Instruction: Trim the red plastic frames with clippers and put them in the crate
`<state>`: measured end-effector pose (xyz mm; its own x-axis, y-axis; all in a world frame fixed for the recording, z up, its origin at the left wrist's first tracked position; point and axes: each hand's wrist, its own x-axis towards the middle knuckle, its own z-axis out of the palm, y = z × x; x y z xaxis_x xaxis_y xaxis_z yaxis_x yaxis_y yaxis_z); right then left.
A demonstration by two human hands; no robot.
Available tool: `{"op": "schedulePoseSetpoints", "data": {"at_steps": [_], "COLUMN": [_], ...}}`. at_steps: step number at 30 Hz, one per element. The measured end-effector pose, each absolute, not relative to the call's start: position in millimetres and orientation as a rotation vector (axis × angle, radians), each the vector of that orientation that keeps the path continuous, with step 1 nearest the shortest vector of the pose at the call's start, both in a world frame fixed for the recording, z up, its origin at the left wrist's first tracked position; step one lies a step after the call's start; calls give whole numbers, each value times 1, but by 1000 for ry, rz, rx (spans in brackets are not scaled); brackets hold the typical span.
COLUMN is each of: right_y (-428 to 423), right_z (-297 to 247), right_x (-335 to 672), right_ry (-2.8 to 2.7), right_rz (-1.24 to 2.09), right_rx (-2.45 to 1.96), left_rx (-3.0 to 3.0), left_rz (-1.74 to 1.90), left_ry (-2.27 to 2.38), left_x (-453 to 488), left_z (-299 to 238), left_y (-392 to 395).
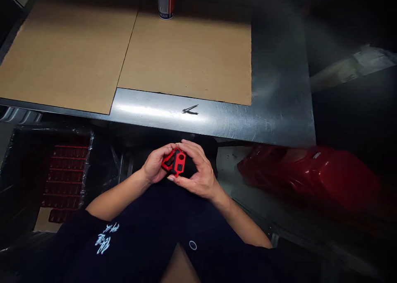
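Head camera view: you hold a small red-and-black housing (183, 163) between both hands in front of your dark shirt (149, 225), just short of the near edge of the steel bench (279, 117). Its red face, pierced by a round hole and a squarish window, is turned up toward you, and an angular red frame (165, 165) sits right beside it on the left; whether the two are joined cannot be told. Your left hand (157, 164) is curled around the frame side, fingers bent. Your right hand (198, 171) forms a half-open C, its fingertips at the housing's far end and its thumb at the near end. Beyond them, near the bench's edge, a small dark hand tool (191, 110) lies on bare metal with its two arms spread. Two cardboard sheets (186, 59) cover much of the bench, and an aerosol can (166, 3) stands toward the back. To your left, rows of red pieces (66, 177) lie in a plastic-lined bin (88, 163); to your right is a large glossy red object (338, 179), partly blurred.
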<state>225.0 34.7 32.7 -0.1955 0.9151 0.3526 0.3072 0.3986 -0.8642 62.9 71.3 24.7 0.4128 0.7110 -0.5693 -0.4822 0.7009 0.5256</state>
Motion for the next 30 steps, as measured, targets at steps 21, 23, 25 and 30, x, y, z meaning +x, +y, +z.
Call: {"op": "schedulePoseSetpoints", "data": {"at_steps": [21, 23, 25, 30], "right_y": [25, 26, 26, 28], "right_z": [29, 30, 30, 30], "right_x": [226, 226, 226, 227], "right_ry": [-1614, -1623, -1640, -1694], "right_rz": [946, 927, 903, 822], "right_rx": [-1037, -1060, -1071, -1042], "left_rx": [750, 816, 884, 979], "left_rz": [624, 586, 545, 497], "left_ry": [772, 755, 749, 743], "left_x": [41, 38, 35, 33], "left_z": [45, 47, 48, 48], "left_y": [61, 61, 61, 59]}}
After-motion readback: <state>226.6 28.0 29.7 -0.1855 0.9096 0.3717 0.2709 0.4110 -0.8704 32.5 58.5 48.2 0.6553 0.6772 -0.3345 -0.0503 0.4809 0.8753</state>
